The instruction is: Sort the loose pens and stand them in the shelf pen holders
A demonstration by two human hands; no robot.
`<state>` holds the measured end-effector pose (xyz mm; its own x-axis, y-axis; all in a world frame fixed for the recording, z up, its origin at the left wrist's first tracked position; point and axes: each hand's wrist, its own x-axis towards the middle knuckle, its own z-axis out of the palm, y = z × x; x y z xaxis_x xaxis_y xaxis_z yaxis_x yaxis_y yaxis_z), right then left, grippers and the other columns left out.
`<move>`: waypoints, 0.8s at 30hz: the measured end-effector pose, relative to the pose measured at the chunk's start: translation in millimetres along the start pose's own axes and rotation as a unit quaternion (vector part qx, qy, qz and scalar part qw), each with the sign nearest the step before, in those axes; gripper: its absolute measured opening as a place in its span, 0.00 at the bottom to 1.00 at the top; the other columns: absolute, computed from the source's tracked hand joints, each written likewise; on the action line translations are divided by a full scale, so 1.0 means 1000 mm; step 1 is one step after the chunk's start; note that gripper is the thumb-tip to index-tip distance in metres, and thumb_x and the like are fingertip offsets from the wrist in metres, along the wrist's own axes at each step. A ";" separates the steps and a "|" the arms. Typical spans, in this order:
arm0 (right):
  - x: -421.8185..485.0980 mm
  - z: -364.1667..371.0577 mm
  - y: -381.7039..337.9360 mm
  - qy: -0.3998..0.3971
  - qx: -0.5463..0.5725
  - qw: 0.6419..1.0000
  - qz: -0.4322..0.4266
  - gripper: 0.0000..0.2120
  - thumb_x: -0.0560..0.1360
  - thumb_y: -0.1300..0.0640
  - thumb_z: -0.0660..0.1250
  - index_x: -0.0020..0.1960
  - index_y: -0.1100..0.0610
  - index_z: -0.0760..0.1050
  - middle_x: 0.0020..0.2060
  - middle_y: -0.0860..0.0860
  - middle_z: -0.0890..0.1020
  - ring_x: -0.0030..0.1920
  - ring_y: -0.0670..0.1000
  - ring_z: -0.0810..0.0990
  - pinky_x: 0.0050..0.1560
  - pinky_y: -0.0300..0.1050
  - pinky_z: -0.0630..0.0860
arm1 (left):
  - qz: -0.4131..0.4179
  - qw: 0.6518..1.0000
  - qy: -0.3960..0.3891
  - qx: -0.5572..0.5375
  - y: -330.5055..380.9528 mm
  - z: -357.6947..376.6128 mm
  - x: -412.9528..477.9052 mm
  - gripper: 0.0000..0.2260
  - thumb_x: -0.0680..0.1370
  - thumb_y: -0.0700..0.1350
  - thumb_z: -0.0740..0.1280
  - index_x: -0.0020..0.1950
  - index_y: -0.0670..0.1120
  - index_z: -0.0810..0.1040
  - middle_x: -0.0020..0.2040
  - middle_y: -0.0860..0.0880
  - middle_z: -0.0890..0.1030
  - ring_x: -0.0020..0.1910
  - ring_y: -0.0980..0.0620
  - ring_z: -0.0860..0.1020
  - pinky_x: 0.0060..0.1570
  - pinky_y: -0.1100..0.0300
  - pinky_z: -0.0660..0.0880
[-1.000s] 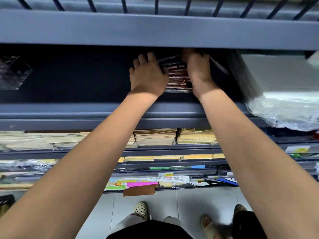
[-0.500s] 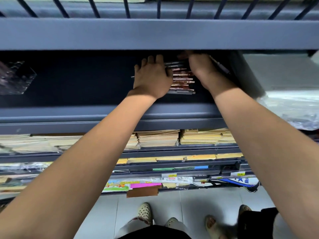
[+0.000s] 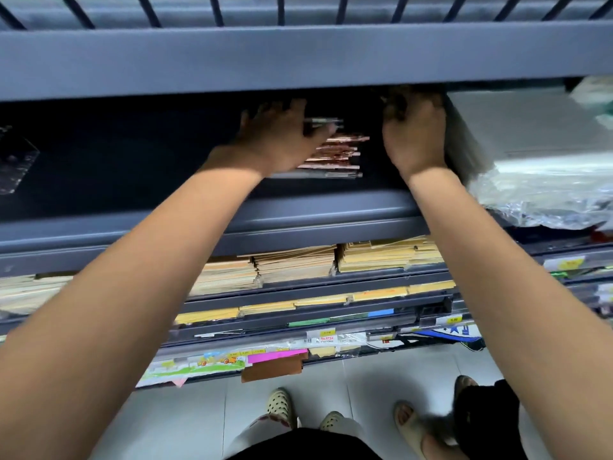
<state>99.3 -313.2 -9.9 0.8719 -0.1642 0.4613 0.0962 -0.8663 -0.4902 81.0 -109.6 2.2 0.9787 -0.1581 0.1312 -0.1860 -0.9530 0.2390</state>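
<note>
A pile of rose-gold and silver pens (image 3: 338, 153) lies flat on the dark shelf (image 3: 315, 207), their lengths running left to right. My left hand (image 3: 282, 137) rests over the pile's left ends, its thumb on a silver pen (image 3: 323, 122) at the top. My right hand (image 3: 414, 137) is to the right of the pile and apart from it, with its fingers curled up into the shadow under the upper shelf beam (image 3: 298, 61). What those fingers hold is hidden. No pen holder shows.
A large plastic-wrapped package (image 3: 537, 154) sits just right of my right hand. Crumpled clear plastic (image 3: 15, 161) lies far left on the shelf. Lower shelves hold stacked envelopes (image 3: 298, 265). A second person's feet (image 3: 411, 423) stand beside mine (image 3: 278, 406).
My right hand has moved right, off the pens and toward the wrapped package. The pen sticking out of it earlier is no longer visible. My left hand stays on the pile.
</note>
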 end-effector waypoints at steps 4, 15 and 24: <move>-0.001 0.006 0.005 -0.125 -0.066 0.990 0.026 0.22 0.76 0.58 0.60 0.70 0.58 0.70 0.64 0.62 0.76 0.67 0.63 0.71 0.68 0.53 0.68 | 0.054 0.968 -0.241 -0.047 -0.005 -0.031 0.003 0.56 0.61 0.72 0.72 0.80 0.55 0.48 0.80 0.51 0.57 0.77 0.48 0.60 0.67 0.61 0.55; -0.001 0.008 0.002 -0.116 -0.132 0.984 0.011 0.18 0.76 0.55 0.59 0.63 0.59 0.76 0.60 0.63 0.78 0.64 0.64 0.72 0.63 0.53 0.69 | 0.118 0.960 -0.242 0.069 -0.007 -0.023 0.015 0.41 0.73 0.72 0.59 0.80 0.56 0.50 0.81 0.46 0.55 0.78 0.44 0.57 0.76 0.52 0.54; 0.001 0.009 0.003 -0.100 -0.105 0.989 0.029 0.16 0.75 0.55 0.60 0.59 0.60 0.79 0.57 0.63 0.80 0.63 0.64 0.73 0.63 0.52 0.70 | 0.141 0.956 -0.229 0.114 -0.015 -0.018 0.006 0.60 0.55 0.85 0.52 0.80 0.55 0.44 0.82 0.44 0.48 0.80 0.41 0.49 0.76 0.45 0.50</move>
<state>104.1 -311.8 -17.4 0.9525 -0.1375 0.2717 -0.0398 -0.9408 -0.3365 88.2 -91.3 16.8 0.8381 -0.4634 -0.2879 -0.4751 -0.8793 0.0324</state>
